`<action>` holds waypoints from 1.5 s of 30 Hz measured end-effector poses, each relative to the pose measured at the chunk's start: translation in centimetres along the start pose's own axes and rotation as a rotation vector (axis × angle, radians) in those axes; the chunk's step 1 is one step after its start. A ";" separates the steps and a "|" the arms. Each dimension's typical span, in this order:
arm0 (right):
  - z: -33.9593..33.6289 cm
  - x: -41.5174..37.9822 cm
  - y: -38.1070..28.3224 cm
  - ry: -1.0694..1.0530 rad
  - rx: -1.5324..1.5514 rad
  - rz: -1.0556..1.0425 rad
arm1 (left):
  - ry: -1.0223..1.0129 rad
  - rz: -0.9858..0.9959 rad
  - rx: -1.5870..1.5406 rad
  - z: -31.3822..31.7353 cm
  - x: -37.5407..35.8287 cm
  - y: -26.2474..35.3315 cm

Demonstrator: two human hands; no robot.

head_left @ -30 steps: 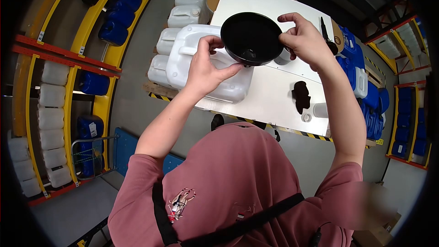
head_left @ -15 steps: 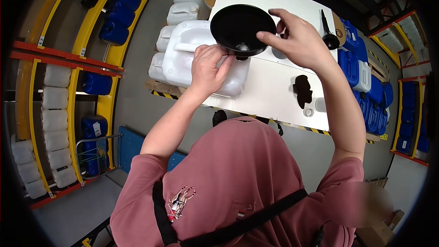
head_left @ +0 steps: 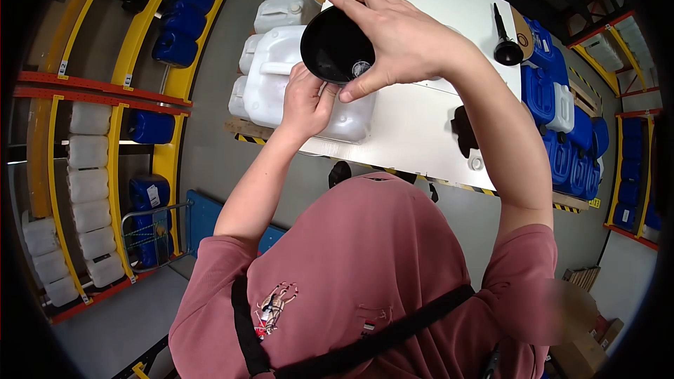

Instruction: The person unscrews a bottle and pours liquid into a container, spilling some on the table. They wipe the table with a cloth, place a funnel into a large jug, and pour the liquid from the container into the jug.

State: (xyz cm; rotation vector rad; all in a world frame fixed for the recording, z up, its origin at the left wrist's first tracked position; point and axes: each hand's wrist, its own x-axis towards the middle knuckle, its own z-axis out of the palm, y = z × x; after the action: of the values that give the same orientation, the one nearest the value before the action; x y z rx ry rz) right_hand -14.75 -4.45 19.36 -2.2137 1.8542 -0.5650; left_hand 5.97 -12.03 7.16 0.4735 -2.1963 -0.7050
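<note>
A wide black funnel (head_left: 330,45) sits tilted over the right part of a translucent white jerrycan (head_left: 263,102). My left hand (head_left: 305,102) is closed at the funnel's near underside, above the jerrycan; its fingertips are partly hidden beneath the rim. My right hand (head_left: 404,38) spans the funnel's right side, its thumb at the near rim and fingers at the far rim. The funnel's spout and the jerrycan's mouth are hidden under the bowl and hands.
A smaller black funnel (head_left: 508,51) lies on the white tabletop (head_left: 414,123). By my right forearm are a dark glove-like item (head_left: 463,130) and a small white cap (head_left: 477,163). More white jerrycans (head_left: 279,14) stand behind left, blue ones (head_left: 537,91) at right.
My right hand has moved left, from the funnel's right edge to a grip across its bowl. The funnel has tilted and now shows less of its inside. My left hand stays beneath it.
</note>
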 end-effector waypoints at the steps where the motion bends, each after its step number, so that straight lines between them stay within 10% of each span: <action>1: 0.1 0.0 0.1 0.003 -0.008 0.013 | 0.001 0.018 -0.002 -0.1 0.1 0.1; 11: 1.0 -1.4 -0.2 0.030 -0.065 0.035 | -0.056 0.005 0.072 -0.1 -0.7 -0.7; 18: 2.9 -6.7 1.7 0.459 0.141 -0.042 | -0.147 -0.145 -0.073 0.0 -2.0 -3.0; 23: 12.4 -17.4 10.6 0.586 0.365 0.587 | -0.111 -0.168 -0.044 -0.2 -2.0 -1.8; 30: 25.0 -27.5 22.2 0.234 0.079 1.323 | -0.109 -0.119 0.083 -1.0 -4.8 -4.0; 35: 28.6 -29.1 25.3 0.021 0.050 1.368 | -0.204 -0.049 0.301 -10.3 -15.6 -16.7; 37: 29.0 -29.3 27.1 -0.051 0.099 1.352 | -0.296 -0.030 0.296 -7.9 -12.6 -11.7; 42: 28.0 -28.4 36.0 0.930 0.046 1.578 | -0.347 -0.273 0.311 -6.3 -9.7 -7.4; 45: 26.9 -28.1 44.4 0.946 -0.077 1.748 | -0.321 -0.385 0.301 -3.8 -9.2 -5.1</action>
State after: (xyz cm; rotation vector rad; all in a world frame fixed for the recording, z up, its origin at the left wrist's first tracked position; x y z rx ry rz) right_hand -47.69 11.97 -26.81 0.4206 3.1099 -1.0234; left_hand 15.29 -12.42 0.98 1.0178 -2.5598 -0.6862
